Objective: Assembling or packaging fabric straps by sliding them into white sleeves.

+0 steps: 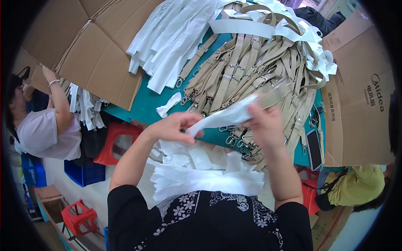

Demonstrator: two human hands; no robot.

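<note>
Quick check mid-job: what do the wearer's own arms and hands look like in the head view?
Both the left hand and the right hand are ungloved, the right blurred. Both forearms are bare, with no watch or bracelet visible. Short black sleeves belong to a black top with a pale grey-and-white floral pattern.

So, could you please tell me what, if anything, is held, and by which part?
The right hand grips a white strip near its right end; its left end lies at the left hand, whose grip is unclear.
</note>
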